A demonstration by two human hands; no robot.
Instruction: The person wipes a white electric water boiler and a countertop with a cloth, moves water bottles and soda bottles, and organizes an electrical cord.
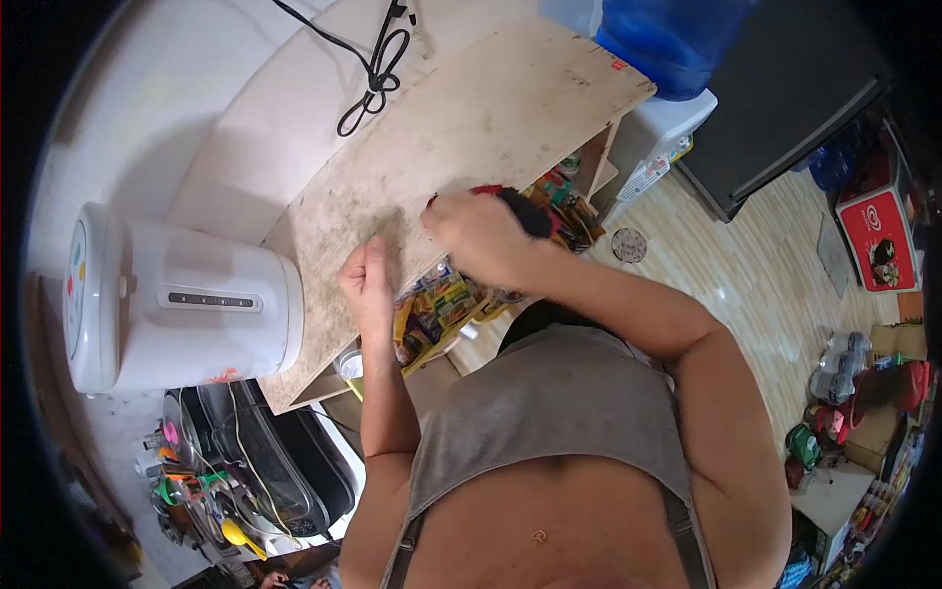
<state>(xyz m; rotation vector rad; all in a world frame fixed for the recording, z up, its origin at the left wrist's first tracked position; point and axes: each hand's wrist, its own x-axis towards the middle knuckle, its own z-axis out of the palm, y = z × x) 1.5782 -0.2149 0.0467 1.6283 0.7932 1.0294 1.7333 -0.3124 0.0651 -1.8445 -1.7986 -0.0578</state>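
My right hand (478, 239) is closed over a black-and-red cloth (526, 211), at the front edge of a worn, stained wooden tabletop (508, 110). The hand is slightly blurred and hides part of the cloth. Lower and to the left, my left hand (368, 283) is above the tabletop edge, fingers curled in and thumb on top; nothing shows in it. Dark smudges mark the surface near both hands. Just below the edge, packets (441, 298) fill an open shelf between my arms.
A white electric water dispenser pot (199, 298) stands left on the tabletop. A bundled black cord (377, 81) lies at the back. Beyond the right end are a blue water jug (662, 51) and a dark refrigerator (787, 88). A black appliance (272, 456) sits at lower left.
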